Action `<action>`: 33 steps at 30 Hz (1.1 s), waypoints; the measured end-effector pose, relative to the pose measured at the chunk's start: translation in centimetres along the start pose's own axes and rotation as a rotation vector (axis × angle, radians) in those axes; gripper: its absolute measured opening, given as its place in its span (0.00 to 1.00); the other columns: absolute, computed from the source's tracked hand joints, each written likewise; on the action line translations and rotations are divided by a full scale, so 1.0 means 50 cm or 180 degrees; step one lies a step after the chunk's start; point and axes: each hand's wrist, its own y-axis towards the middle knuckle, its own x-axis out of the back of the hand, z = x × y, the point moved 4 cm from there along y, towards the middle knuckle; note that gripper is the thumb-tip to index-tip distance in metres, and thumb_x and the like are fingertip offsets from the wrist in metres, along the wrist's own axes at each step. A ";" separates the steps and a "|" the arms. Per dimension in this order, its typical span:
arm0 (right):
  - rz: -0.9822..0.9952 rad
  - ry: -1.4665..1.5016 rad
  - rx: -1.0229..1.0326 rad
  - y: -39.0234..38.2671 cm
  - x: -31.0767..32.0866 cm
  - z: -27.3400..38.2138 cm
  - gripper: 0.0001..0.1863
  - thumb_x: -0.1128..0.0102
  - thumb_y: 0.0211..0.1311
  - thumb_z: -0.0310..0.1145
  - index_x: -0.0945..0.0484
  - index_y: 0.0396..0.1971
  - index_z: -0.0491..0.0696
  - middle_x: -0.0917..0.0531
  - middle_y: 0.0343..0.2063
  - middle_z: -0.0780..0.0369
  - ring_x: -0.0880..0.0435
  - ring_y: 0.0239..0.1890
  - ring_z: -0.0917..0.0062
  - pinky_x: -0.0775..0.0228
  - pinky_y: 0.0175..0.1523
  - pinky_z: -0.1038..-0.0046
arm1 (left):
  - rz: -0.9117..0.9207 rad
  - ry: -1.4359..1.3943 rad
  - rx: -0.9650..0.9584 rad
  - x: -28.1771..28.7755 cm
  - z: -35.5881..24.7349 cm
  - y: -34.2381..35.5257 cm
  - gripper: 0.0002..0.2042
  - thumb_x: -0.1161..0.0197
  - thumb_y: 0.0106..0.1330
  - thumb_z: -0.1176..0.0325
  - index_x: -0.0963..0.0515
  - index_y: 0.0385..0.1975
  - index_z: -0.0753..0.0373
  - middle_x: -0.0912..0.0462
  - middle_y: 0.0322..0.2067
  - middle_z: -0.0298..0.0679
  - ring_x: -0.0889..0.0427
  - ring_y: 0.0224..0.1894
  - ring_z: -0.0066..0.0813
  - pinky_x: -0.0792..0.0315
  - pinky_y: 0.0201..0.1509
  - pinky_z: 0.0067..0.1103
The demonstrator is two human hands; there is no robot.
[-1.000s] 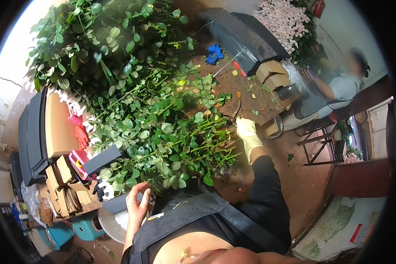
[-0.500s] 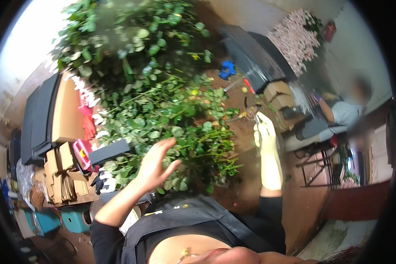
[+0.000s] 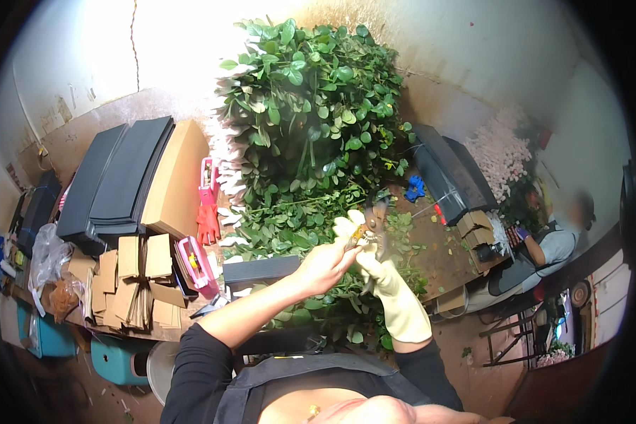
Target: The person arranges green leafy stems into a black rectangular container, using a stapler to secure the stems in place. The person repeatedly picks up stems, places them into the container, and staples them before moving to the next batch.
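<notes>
My left hand (image 3: pixel 326 268) is bare, and my right hand (image 3: pixel 396 293) wears a long pale yellow glove. The two meet over the middle of the table. Between them is a metal hand tool (image 3: pixel 372 227) with yellowish parts and dark jaws, partly hidden by the fingers. Both hands are closed around it. Beneath and beyond them lie cut leafy stems (image 3: pixel 290 226). Farther back rises a tall stack of leafy flower bunches (image 3: pixel 332 106), with white-wrapped heads along its left side.
Left stand black sheets (image 3: pixel 131 177), folded cardboard pieces (image 3: pixel 127 275), pink tape dispensers (image 3: pixel 199 267) and a red glove (image 3: pixel 208 224). A blue object (image 3: pixel 415 188) and black boxes (image 3: pixel 452 169) are at the right. Beyond sits another person (image 3: pixel 555 251) beside pale pink flowers (image 3: pixel 502 145).
My right hand has brought the hand tool leftward from the table's right part. My left hand has moved right and closed on it. The view has shifted.
</notes>
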 end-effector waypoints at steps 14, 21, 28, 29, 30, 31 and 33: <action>-0.0192 -0.2967 -0.0252 0.547 0.154 0.106 0.23 0.45 0.71 0.44 0.29 0.57 0.45 0.15 0.46 0.53 0.13 0.49 0.58 0.21 0.56 0.56 | -0.1177 0.4362 -0.0715 0.438 -0.018 0.302 0.48 0.20 0.49 0.45 0.34 0.71 0.58 0.47 0.76 0.55 0.49 0.79 0.52 0.54 0.77 0.61; -0.0453 -0.6234 -0.0164 0.683 0.109 0.189 0.17 0.42 0.63 0.39 0.16 0.43 0.43 0.11 0.41 0.48 0.10 0.45 0.55 0.23 0.56 0.56 | -0.0712 0.5386 0.1113 0.645 0.104 0.398 0.74 0.16 0.31 0.36 0.61 0.81 0.41 0.59 0.80 0.44 0.60 0.81 0.52 0.45 0.73 0.62; 0.0450 -0.6239 0.0485 0.764 0.088 0.204 0.14 0.42 0.60 0.40 0.20 0.42 0.49 0.13 0.37 0.54 0.12 0.41 0.58 0.21 0.45 0.58 | -0.0712 0.5108 0.0975 0.670 0.140 0.405 0.72 0.15 0.33 0.40 0.60 0.80 0.39 0.57 0.79 0.45 0.55 0.79 0.55 0.43 0.74 0.58; 0.0968 -0.6601 0.1373 0.757 0.091 0.214 0.13 0.42 0.61 0.40 0.21 0.41 0.50 0.13 0.34 0.56 0.12 0.37 0.62 0.21 0.41 0.61 | -0.0738 0.5052 0.0919 0.672 0.145 0.408 0.72 0.15 0.34 0.41 0.60 0.80 0.39 0.56 0.79 0.45 0.54 0.79 0.56 0.43 0.75 0.57; 0.1521 -0.6858 0.2332 0.746 0.073 0.222 0.11 0.42 0.61 0.40 0.21 0.40 0.51 0.13 0.31 0.58 0.12 0.33 0.65 0.22 0.37 0.63 | -0.0776 0.4965 0.0853 0.681 0.157 0.411 0.71 0.15 0.34 0.41 0.60 0.80 0.39 0.56 0.79 0.46 0.54 0.79 0.57 0.43 0.75 0.55; 0.1234 -0.6858 0.1558 0.758 0.075 0.231 0.10 0.42 0.60 0.39 0.21 0.38 0.51 0.14 0.28 0.60 0.13 0.30 0.68 0.23 0.34 0.66 | -0.0814 0.4878 0.0789 0.691 0.173 0.415 0.71 0.15 0.35 0.42 0.59 0.80 0.39 0.56 0.79 0.46 0.53 0.78 0.58 0.42 0.76 0.53; 0.0723 -0.7037 -0.0128 0.768 0.045 0.246 0.09 0.40 0.58 0.38 0.20 0.36 0.52 0.15 0.21 0.62 0.14 0.23 0.71 0.25 0.29 0.68 | -0.0820 0.4798 0.0771 0.697 0.192 0.407 0.70 0.15 0.36 0.43 0.60 0.80 0.40 0.57 0.79 0.47 0.53 0.78 0.59 0.42 0.77 0.49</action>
